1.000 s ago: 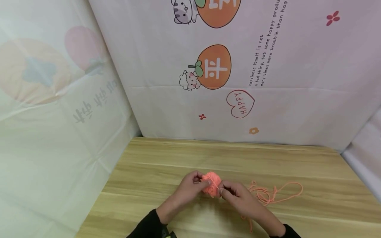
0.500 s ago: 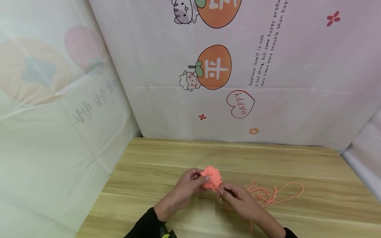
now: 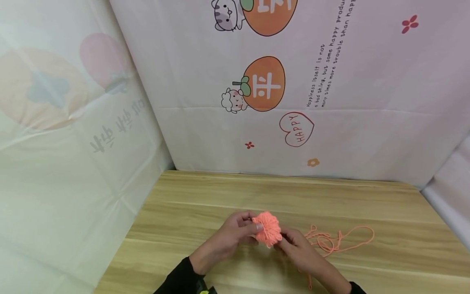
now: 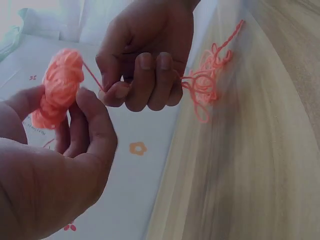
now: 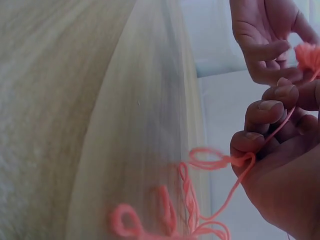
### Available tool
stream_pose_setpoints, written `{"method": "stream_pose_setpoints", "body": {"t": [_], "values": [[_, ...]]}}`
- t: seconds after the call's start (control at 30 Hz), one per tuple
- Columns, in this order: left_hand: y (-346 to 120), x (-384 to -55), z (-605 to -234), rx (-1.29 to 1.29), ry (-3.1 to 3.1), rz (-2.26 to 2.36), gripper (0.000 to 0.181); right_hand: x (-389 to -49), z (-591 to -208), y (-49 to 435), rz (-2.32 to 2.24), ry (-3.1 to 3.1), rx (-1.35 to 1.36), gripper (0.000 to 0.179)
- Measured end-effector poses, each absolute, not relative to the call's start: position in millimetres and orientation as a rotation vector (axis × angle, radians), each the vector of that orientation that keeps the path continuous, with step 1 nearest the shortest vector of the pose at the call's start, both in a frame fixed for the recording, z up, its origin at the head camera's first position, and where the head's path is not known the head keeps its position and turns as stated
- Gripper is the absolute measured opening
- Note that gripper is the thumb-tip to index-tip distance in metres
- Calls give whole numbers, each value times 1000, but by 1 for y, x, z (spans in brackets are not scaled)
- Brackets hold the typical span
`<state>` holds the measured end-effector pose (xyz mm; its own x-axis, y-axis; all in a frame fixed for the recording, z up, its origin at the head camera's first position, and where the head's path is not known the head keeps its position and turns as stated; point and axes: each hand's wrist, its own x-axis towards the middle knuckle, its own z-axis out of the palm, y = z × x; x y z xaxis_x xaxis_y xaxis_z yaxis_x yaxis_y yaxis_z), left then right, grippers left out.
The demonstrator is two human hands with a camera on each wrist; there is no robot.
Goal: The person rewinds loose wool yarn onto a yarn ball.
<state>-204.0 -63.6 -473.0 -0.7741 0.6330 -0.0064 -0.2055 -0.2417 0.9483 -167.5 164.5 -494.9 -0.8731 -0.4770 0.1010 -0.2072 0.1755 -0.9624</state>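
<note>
A round bundle of coral-pink yarn [image 3: 269,229] is held above the table by my left hand [image 3: 233,233], thumb on its near face and fingers behind. In the left wrist view the yarn bundle [image 4: 62,82] shows between thumb and fingers. My right hand [image 3: 299,250] is close to the bundle's right side, pinching the yarn strand [image 4: 92,75] that leads from it. The strand runs taut between the two hands and passes through the right hand's curled fingers [image 5: 265,110]. From there it trails to the loose yarn [image 3: 327,241] on the table.
The loose yarn lies in tangled loops right of my hands, with one tail [image 3: 309,281] toward the near edge. A wood-grain table [image 3: 183,212] lies beneath. White printed cloth [image 3: 205,134] stands behind it and along both sides.
The yarn bundle has turned in my left hand, showing more of its face, and shifted slightly right. My right hand stays at its right side. The loose yarn is nearly unmoved.
</note>
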Motion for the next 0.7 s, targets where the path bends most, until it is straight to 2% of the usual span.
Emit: {"method": "stream_pose_setpoints", "body": {"t": [0.17, 0.4, 0.7], "values": [[-65, -198, -474, 633, 1470, 1965, 31, -169, -497, 167, -1783, 2167, -635, 32], [-66, -192, -475, 700, 1459, 1856, 31, -174, -502, 167, -1826, 2080, -742, 21], [-68, -189, -485, 843, 1498, 1707, 27, -175, -499, 169, -1735, 2178, -726, 29]]}}
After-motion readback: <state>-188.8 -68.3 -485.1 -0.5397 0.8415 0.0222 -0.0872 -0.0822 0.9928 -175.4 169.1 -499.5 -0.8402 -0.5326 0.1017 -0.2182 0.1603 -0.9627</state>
